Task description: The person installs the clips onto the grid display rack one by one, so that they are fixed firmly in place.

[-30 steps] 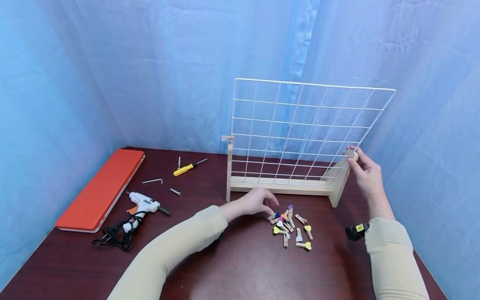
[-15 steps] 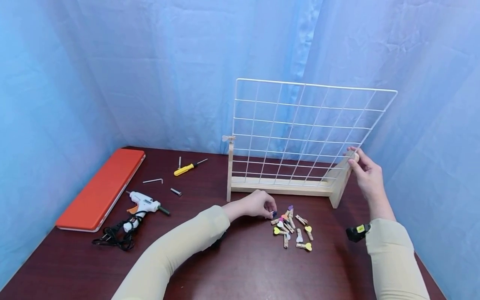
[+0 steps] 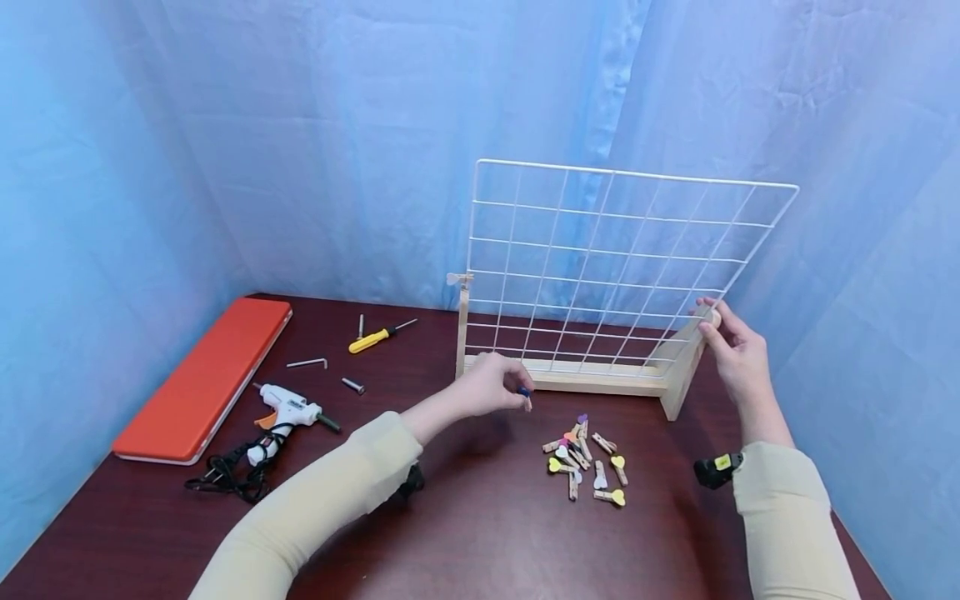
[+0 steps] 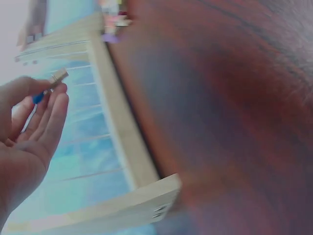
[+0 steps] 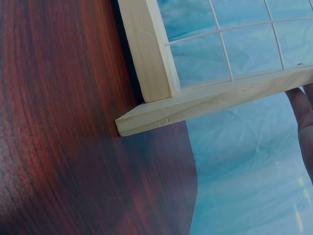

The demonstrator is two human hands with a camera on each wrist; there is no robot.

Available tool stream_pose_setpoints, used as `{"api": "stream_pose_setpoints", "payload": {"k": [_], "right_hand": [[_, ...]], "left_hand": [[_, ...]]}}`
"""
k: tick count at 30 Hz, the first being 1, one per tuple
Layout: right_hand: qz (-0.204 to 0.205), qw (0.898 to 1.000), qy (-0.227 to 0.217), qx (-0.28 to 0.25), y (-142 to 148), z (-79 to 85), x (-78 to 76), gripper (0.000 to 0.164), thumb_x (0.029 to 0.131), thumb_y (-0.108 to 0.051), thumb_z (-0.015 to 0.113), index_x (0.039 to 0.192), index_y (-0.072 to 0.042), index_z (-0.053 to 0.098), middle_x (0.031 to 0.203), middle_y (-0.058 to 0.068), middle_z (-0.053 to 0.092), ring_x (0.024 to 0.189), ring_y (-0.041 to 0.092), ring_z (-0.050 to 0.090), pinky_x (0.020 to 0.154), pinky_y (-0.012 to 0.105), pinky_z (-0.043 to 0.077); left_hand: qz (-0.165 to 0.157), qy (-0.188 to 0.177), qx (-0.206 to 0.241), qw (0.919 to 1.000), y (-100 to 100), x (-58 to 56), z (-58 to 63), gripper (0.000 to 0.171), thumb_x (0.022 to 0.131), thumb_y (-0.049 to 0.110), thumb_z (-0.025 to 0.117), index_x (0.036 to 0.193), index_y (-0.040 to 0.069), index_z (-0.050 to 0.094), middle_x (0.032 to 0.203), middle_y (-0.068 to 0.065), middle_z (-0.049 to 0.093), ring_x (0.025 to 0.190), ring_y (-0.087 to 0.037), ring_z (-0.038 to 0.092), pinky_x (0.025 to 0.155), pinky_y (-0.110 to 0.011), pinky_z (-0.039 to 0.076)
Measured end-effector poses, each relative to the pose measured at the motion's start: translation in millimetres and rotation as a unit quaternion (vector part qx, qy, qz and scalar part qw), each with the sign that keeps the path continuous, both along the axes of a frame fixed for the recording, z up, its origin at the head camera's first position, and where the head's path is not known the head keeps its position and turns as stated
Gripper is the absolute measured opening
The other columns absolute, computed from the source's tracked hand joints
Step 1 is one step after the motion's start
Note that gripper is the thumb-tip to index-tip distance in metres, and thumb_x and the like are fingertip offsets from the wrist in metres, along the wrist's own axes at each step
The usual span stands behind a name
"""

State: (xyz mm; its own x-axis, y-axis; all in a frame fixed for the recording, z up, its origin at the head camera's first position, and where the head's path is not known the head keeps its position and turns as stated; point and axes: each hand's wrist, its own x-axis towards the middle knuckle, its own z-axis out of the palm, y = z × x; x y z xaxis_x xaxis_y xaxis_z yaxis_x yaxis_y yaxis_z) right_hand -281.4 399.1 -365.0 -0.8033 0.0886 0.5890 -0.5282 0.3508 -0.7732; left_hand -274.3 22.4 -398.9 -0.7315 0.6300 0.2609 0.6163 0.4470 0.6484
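Between its thumb and fingers my left hand (image 3: 491, 387) pinches a small wooden clothespin (image 4: 59, 75) with a blue heart, raised above the table before the stand's lower bar. The stand has a wooden frame (image 3: 600, 381) carrying a white wire grid (image 3: 592, 250) that leans back. My right hand (image 3: 738, 346) holds the top of the stand's right side piece (image 3: 686, 362); only part of that hand shows in the right wrist view. Another clothespin (image 3: 460, 278) with a pale heart is clipped at the grid's left edge, near the top of the left post.
A loose pile of heart clothespins (image 3: 573, 454) lies in front of the stand. To the left are a glue gun (image 3: 288, 407) with its black cord, a yellow screwdriver (image 3: 369, 341), a hex key (image 3: 307, 362), a bolt (image 3: 352, 386) and an orange-red case (image 3: 206, 375).
My left hand took the blue-heart clothespin from the pile, then lifted it left and toward the stand. My right hand keeps its hold on the side piece.
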Motion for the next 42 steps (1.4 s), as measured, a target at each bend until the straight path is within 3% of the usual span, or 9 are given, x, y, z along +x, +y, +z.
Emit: {"api": "stream_pose_setpoints", "payload": {"k": [5,9,13,17,21,29,34,38,42], "right_hand": [[0.001,1.0,-0.012,-0.003,-1,-0.6,0.2,0.039,0.087,0.0,0.053,0.125,-0.001,0.05,0.116,0.0,0.06,0.104,0.007,0.056,0.074,0.01,0.045],[0.036,0.998,-0.017,-0.048,-1,-2.6,-0.2,0.04,0.086,0.003,0.053,0.125,0.001,0.049,0.119,0.003,0.059,0.105,0.01,0.057,0.073,0.012,0.047],[0.012,1.0,-0.015,-0.019,-1,-1.6,0.5,0.039,0.086,0.001,0.053,0.125,-0.001,0.05,0.118,0.004,0.059,0.103,0.008,0.057,0.073,0.01,0.046],[-0.02,0.999,-0.012,0.025,-2,0.2,0.2,0.038,0.087,-0.002,0.054,0.125,-0.001,0.051,0.117,0.017,0.057,0.101,0.008,0.057,0.071,0.01,0.045],[-0.025,0.999,-0.009,0.035,-2,0.1,-0.6,0.038,0.087,-0.002,0.054,0.124,0.0,0.05,0.116,0.025,0.054,0.101,0.009,0.057,0.071,0.01,0.045],[-0.012,1.0,-0.013,0.017,-2,-1.0,-1.6,0.039,0.087,-0.002,0.053,0.126,-0.005,0.051,0.117,0.009,0.06,0.104,0.009,0.056,0.074,0.01,0.045],[-0.01,1.0,-0.019,0.016,-2,-0.1,-1.5,0.039,0.087,-0.003,0.053,0.126,-0.003,0.05,0.114,-0.003,0.061,0.106,0.007,0.054,0.075,0.009,0.044],[-0.021,0.999,-0.016,0.03,-4,1.0,-0.6,0.039,0.087,-0.003,0.053,0.126,-0.005,0.05,0.116,0.009,0.06,0.104,0.008,0.056,0.074,0.009,0.045],[-0.023,0.999,-0.015,0.029,-4,1.7,0.0,0.039,0.087,-0.004,0.054,0.126,-0.005,0.051,0.119,0.014,0.057,0.104,0.006,0.056,0.073,0.009,0.044]], "left_hand": [[0.073,0.018,0.057,0.9955,-23,7.4,28.8,0.013,0.072,0.023,0.074,0.082,0.017,0.071,0.075,0.01,0.068,0.069,0.004,0.06,0.066,-0.017,0.047],[0.141,0.014,0.164,0.9762,-44,8.6,48.6,0.017,0.07,0.031,0.075,0.083,0.021,0.072,0.077,0.011,0.068,0.068,-0.001,0.06,0.058,-0.021,0.048],[0.181,0.025,0.318,0.9302,-62,1.0,66.8,0.02,0.071,0.024,0.075,0.087,0.012,0.072,0.08,0.001,0.07,0.071,-0.007,0.063,0.06,-0.023,0.05],[0.223,0.055,0.418,0.879,-75,-11.5,79.5,0.02,0.07,0.014,0.075,0.086,0.004,0.071,0.075,-0.006,0.069,0.068,-0.01,0.063,0.057,-0.019,0.047],[0.258,0.054,0.449,0.8539,-80,-18.1,90.8,0.019,0.07,0.01,0.075,0.085,0.0,0.07,0.069,-0.007,0.067,0.064,-0.009,0.06,0.052,-0.017,0.043],[0.302,0.055,0.434,0.8472,-72,-21.6,105.8,0.018,0.073,0.011,0.072,0.086,-0.002,0.07,0.073,-0.014,0.067,0.063,-0.011,0.058,0.052,-0.016,0.042],[0.294,0.057,0.432,0.8511,-67,-37.3,97.8,0.02,0.074,0.014,0.072,0.088,0.0,0.07,0.074,-0.014,0.066,0.063,-0.011,0.057,0.054,-0.018,0.043],[0.287,0.057,0.434,0.8523,-67,-50.8,87.7,0.021,0.073,0.02,0.073,0.089,0.006,0.071,0.075,-0.009,0.067,0.066,-0.01,0.058,0.059,-0.02,0.047],[0.283,0.059,0.429,0.8557,-69,-50.9,85.2,0.026,0.072,0.029,0.072,0.093,0.014,0.07,0.082,-0.002,0.067,0.074,-0.012,0.059,0.064,-0.021,0.048]]}}
